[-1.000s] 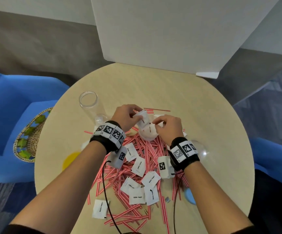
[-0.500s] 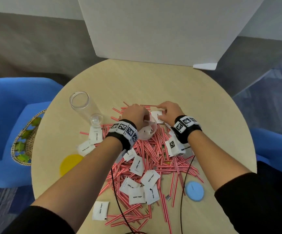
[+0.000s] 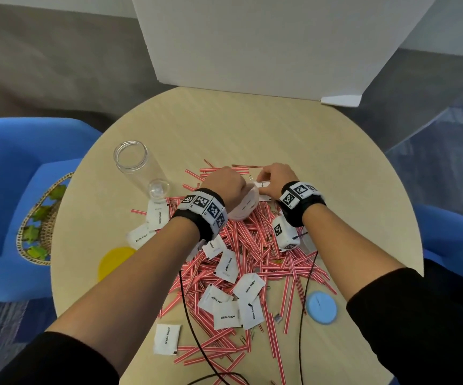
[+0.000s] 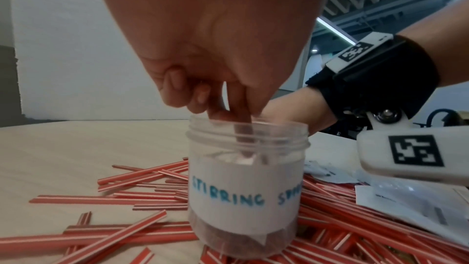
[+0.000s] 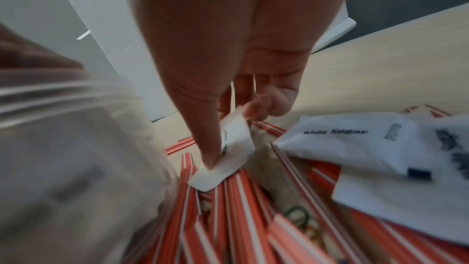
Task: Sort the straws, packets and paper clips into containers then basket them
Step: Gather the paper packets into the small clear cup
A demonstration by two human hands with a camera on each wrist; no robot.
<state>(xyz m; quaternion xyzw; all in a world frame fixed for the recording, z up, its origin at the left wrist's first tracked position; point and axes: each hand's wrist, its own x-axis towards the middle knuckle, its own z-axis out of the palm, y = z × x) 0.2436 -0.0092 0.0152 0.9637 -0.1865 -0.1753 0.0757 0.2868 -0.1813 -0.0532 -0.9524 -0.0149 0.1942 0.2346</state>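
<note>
A small clear jar [image 3: 245,207] [image 4: 247,188] labelled for stirring sticks stands on the far part of the red-striped straw pile [image 3: 252,254]. My left hand [image 3: 224,182] hovers over it, thumb and forefinger [image 4: 242,115] dipping through its mouth, pinched on something pale, apparently a sugar packet; the label hides most of it. Just right of the jar my right hand [image 3: 274,177] pinches a white sugar packet [image 3: 262,184] [image 5: 228,152] between thumb and fingers, low over the straws. More sugar packets [image 3: 233,301] lie on the pile. A green paper clip [image 5: 296,216] shows among the straws.
A tall empty clear jar [image 3: 134,162] stands left of the pile. A yellow lid [image 3: 115,261] and a blue lid [image 3: 321,307] lie on the round table [image 3: 308,148]. A woven basket [image 3: 41,218] sits on the blue chair at left. A white board stands behind.
My left hand brought a packet down from above the jar and now has its fingertips inside. My right hand left the jar, reached just beyond it and took hold of another packet.
</note>
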